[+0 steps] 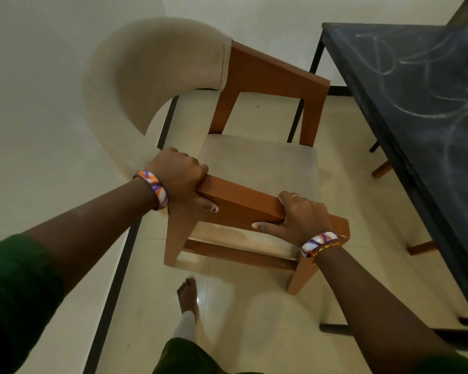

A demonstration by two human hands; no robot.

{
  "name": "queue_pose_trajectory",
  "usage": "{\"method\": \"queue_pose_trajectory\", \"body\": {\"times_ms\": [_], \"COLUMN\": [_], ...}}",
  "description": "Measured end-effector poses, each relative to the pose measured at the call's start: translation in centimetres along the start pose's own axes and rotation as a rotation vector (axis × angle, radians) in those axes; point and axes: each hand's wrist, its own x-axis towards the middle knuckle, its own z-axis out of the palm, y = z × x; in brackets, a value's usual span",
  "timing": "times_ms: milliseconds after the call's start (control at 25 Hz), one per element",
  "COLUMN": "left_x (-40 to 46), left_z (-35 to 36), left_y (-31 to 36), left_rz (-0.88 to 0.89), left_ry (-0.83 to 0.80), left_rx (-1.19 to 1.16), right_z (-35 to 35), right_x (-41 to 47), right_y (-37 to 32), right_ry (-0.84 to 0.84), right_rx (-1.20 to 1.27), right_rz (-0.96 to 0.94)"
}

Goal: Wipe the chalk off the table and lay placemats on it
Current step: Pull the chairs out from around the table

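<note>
Pale floor tiles [254,306] lay underfoot; the chalk-scribbled black table [416,85] stood at right. Left hand [177,175] and right hand [303,218] both gripped the rigid, probably heavy brown wooden chair [241,203] by its armrest.

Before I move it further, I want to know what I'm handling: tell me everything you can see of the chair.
The chair has an orange-brown wooden frame with square legs, a beige cushioned seat and a curved beige padded back. It stands on the pale tiled floor, apart from the dark chalk-marked table on its right. The left hand and right hand both grip its near wooden armrest.
</note>
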Motion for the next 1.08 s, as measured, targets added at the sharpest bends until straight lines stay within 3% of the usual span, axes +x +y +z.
{"method": "queue_pose_trajectory", "body": {"times_ms": [240, 480, 640, 760, 840, 1080], "left_x": [3.8, 7.1, 6.8, 6.4, 6.4, 5.8], "left_z": [-3.5, -5.2, -5.4, -5.5, -5.3, -5.2], "left_y": [5.2, 8.5, 8.7, 8.7, 8.7, 9.0], "left_rz": [-0.019, 0.036, 0.044, 0.039, 0.017, -0.024], "left_ry": [0.024, 0.019, 0.048, 0.050, 0.059, 0.071], "left_rx": [-0.082, -0.102, -0.081, -0.106, -0.113, -0.161], "right_z": [-1.4, -3.0, -3.0, -2.4, -2.4, -3.3], "right_x": [0.3, 0.6, 0.3, 1.7, 2.7, 2.4], "right_y": [7.8, 12.0, 10.7, 6.9, 4.8, 3.2], "right_ry": [-0.110, -0.228, -0.196, -0.060, -0.054, -0.087], "right_rx": [-0.084, -0.015, -0.004, 0.026, 0.069, 0.171], "right_rz": [0.040, 0.119, 0.163, 0.049, 0.030, 0.180]}}
